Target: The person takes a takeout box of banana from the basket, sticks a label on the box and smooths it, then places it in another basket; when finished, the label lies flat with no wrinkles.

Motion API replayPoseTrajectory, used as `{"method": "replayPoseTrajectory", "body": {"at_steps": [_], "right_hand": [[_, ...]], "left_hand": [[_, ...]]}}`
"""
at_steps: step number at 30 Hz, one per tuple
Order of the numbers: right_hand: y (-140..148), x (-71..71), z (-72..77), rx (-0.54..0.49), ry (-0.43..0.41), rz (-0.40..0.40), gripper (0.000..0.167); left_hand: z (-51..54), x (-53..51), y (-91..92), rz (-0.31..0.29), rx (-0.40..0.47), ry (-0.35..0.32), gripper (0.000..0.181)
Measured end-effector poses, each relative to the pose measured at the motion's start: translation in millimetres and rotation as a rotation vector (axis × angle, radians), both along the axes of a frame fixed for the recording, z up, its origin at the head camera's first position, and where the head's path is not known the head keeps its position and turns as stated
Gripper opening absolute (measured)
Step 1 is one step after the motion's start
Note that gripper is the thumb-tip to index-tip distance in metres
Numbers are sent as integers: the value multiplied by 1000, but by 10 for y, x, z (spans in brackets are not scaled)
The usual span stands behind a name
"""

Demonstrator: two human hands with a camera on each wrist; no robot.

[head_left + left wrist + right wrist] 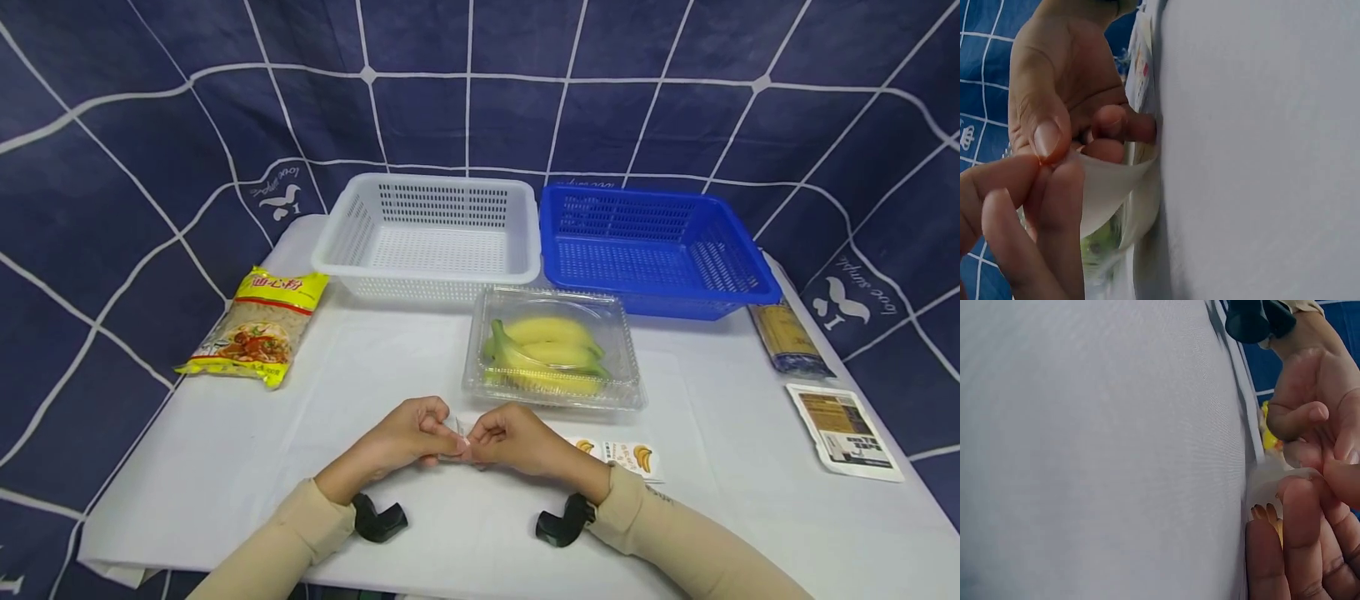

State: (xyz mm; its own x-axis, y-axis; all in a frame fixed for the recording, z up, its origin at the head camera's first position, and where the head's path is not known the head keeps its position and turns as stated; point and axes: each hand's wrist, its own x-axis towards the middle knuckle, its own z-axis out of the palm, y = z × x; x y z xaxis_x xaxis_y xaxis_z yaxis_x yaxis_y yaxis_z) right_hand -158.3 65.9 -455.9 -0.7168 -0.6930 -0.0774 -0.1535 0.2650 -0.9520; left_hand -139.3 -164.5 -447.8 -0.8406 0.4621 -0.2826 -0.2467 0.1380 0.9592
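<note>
My left hand (408,435) and right hand (517,437) meet in front of a clear lidded plastic box (480,367). Between thumbs and fingertips they pinch a small white sticker (1100,187), mostly hidden by fingers in the head view. The left wrist view shows it as a thin, curled strip. An orange-yellow print (1266,517) appears beside it in the right wrist view; whether it belongs to this sticker I cannot tell. Several yellow bananas (551,354) with green ends lie inside the box. By my right wrist are white labels (633,458) printed with bananas.
A white basket (427,279) and a blue basket (660,296) stand at the back. The left side holds a yellow food bag (255,329). On the right lie a packet of tan sticks (787,337) and a white-edged flat pack (847,433).
</note>
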Motion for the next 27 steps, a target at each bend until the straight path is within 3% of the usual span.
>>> {"method": "replayPoseTrajectory", "body": {"at_steps": [6,11,14,19,27], "right_hand": [[25,-12,-18,-47,-101,5,11],[32,-8,-9,-77,-168,2,14],[27,-8,-8,-84,-180,-2,14],[33,-9,-7,-71,-191,-30,14],[48,-30,-31,-101,-189,-17,13]], "left_hand": [[7,72,43,43,-122,118,31],[-5,112,56,24,-234,242,14],[5,126,59,2,-296,277,6],[35,135,63,-13,-318,279,11],[44,109,45,-74,-190,185,18]]}}
